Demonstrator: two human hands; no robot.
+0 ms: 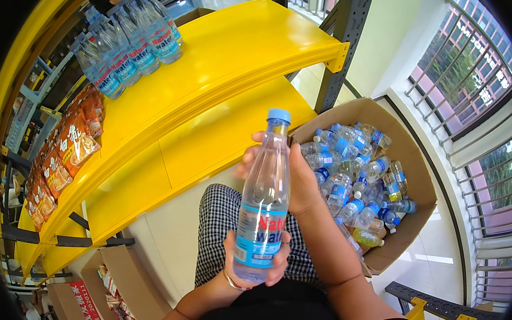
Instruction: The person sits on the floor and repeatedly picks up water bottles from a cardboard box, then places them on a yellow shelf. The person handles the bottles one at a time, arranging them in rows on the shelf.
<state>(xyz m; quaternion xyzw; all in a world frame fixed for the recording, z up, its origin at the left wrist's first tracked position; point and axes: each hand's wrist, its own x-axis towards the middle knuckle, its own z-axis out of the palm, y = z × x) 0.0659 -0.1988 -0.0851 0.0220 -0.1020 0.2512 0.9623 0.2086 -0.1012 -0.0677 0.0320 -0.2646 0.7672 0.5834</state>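
Observation:
A clear plastic water bottle (262,214) with a blue cap and a blue label stands upright in front of me. My left hand (231,265) is closed around its base, fingers showing on the right side. Behind the upper part curls my right hand (305,185), its thumb along the bottle's right side and its slightly blurred fingers coming out on the left. The bottle covers part of that grip. Similar bottles (134,45) stand grouped on the yellow shelf (236,35) at the upper left.
Orange snack packets (64,151) line the shelf's left part. A lower yellow shelf (191,137) lies beneath. To the right, a cardboard box (410,229) holds many used bottles. Another carton (133,270) sits at the lower left. Dark metal posts (344,52) and a railing (446,115) stand beyond.

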